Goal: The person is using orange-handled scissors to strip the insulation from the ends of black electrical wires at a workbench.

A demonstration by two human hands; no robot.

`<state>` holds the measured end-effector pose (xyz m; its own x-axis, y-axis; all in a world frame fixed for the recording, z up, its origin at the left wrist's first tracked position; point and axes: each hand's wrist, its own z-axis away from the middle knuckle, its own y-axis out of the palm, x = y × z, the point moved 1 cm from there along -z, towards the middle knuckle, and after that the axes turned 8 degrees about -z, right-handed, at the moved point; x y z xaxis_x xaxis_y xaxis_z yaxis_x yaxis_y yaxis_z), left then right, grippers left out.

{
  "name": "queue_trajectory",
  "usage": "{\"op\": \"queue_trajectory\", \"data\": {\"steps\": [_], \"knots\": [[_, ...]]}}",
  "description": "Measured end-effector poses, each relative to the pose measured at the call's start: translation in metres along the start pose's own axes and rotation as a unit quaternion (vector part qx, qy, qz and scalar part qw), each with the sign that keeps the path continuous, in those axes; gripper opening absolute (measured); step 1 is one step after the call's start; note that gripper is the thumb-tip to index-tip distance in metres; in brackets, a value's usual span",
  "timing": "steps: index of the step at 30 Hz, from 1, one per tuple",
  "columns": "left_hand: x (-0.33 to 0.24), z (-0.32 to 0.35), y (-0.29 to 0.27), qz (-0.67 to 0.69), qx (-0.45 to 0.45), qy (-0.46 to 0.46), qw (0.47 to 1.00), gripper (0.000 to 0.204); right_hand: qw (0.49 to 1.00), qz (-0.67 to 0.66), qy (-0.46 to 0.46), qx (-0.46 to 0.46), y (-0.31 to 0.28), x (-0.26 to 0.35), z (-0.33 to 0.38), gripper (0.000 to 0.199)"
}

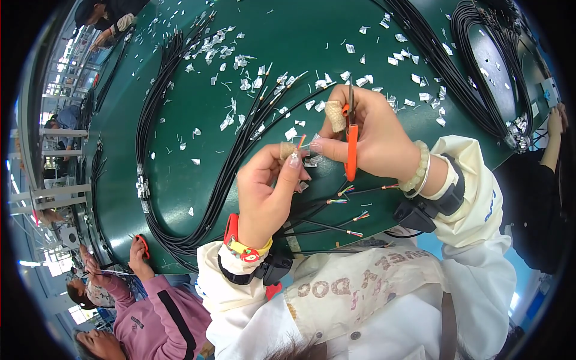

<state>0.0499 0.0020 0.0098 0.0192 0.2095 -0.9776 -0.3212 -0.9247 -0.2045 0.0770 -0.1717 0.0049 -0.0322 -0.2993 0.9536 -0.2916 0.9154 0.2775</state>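
My left hand (264, 189) is closed in a pinch on the end of a cable, with thin coloured wires (301, 142) standing up between thumb and forefinger. Close on its right, my right hand (378, 135) keeps a pair of orange-handled scissors (352, 153) in its palm, blades pointing away from me. The right thumb and forefinger meet beside those wires, at what looks like a thin pale strand. Tan tape wraps a finger on each hand. Below the hands lie black cables whose stripped ends show several coloured wires (357, 233).
A long curved bundle of black cables (157, 114) lies on the green table (198, 150), strewn with silvery foil scraps (240, 62). More cable coils (459, 36) lie at the far right. Co-workers sit around; one in a pink top (159, 318) is at lower left.
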Motion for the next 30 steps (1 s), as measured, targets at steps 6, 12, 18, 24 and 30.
{"op": "queue_trajectory", "data": {"steps": [6,12,18,24,30], "knots": [[0.001,-0.005,0.007,-0.145,-0.12,0.106,0.977,0.02,0.998,-0.054,-0.014,-0.006,0.002,-0.004,-0.001,0.03],[0.005,-0.005,0.004,-0.247,-0.159,0.208,0.933,0.028,0.976,0.21,-0.039,0.047,-0.011,-0.005,-0.003,0.026],[0.009,-0.006,0.0,-0.284,-0.174,0.271,0.903,0.029,0.925,0.324,-0.14,0.139,-0.016,-0.006,-0.006,0.023],[0.007,-0.006,0.003,-0.241,-0.159,0.241,0.927,0.028,0.931,0.327,-0.152,0.056,-0.017,-0.002,-0.005,0.027],[0.007,-0.004,0.002,-0.251,-0.147,0.209,0.934,0.028,0.919,0.364,-0.126,0.084,-0.014,0.009,-0.003,0.033]]}}
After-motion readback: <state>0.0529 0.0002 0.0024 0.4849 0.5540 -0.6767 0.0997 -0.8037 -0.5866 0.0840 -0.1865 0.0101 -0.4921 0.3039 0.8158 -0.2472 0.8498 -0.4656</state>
